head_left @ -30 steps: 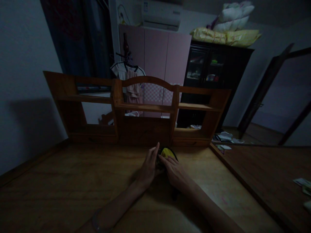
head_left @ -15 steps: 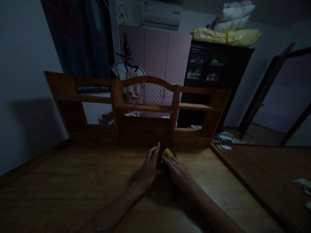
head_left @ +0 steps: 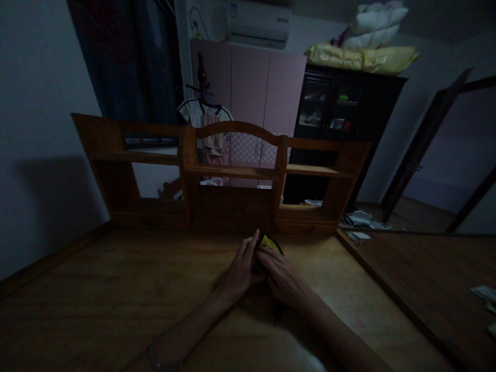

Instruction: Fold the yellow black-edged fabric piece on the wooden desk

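A small dark object with a yellow part [head_left: 270,243] lies on the wooden desk [head_left: 116,289], just in front of the shelf unit. My left hand [head_left: 242,268] rests against its left side, fingers stretched along it. My right hand [head_left: 282,276] covers it from the right, fingers curled over its top. Most of the object is hidden under both hands; only a yellow tip shows. The room is dim.
A wooden shelf unit [head_left: 228,175] stands along the desk's far edge. A darker tabletop [head_left: 426,279] adjoins on the right, with papers [head_left: 484,294] at its right edge. Behind are a pink wardrobe [head_left: 256,103], a dark cabinet [head_left: 341,119] and hanging clothes [head_left: 209,129].
My right hand's fingers have moved further over the yellow part, so less of it shows. My left hand has shifted slightly up against it.
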`<state>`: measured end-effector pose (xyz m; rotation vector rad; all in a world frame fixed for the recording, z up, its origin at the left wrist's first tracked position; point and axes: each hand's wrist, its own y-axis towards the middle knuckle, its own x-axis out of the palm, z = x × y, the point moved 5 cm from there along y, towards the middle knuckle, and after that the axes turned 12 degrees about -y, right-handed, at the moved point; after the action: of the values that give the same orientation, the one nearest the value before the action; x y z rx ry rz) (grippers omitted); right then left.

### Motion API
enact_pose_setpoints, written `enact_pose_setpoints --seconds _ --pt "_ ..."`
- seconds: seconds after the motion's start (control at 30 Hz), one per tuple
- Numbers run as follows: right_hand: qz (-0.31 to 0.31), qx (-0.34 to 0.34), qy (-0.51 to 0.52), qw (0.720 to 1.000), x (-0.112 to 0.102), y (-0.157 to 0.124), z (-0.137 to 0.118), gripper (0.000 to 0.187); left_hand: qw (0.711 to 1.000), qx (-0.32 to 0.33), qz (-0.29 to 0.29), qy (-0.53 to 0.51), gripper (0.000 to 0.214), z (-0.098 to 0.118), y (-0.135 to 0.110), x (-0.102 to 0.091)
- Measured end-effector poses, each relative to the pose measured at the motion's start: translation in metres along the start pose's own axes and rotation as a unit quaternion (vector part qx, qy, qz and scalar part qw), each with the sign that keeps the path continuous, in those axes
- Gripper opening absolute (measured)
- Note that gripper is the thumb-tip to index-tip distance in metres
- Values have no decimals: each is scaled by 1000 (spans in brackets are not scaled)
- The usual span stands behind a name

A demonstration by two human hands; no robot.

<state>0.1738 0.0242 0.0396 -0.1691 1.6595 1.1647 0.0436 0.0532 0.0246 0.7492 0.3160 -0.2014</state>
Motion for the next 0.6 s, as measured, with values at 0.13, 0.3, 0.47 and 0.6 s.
enact_pose_setpoints --seconds 0.13,0.3,0.47,0.6 --pt "-15 7 -20 1000 1 1 2 60 1000 -2 10 9 118 0 0 0" --pt "-39 3 -35 999 4 3 3 57 999 -8 34 21 117 2 0 -2" --pt "-40 18 -15 999 6 1 0 57 999 -12 37 36 118 3 -2 -2" --pt "-25 62 67 996 5 -3 -1 63 998 -21 41 45 114 0 -2 -1"
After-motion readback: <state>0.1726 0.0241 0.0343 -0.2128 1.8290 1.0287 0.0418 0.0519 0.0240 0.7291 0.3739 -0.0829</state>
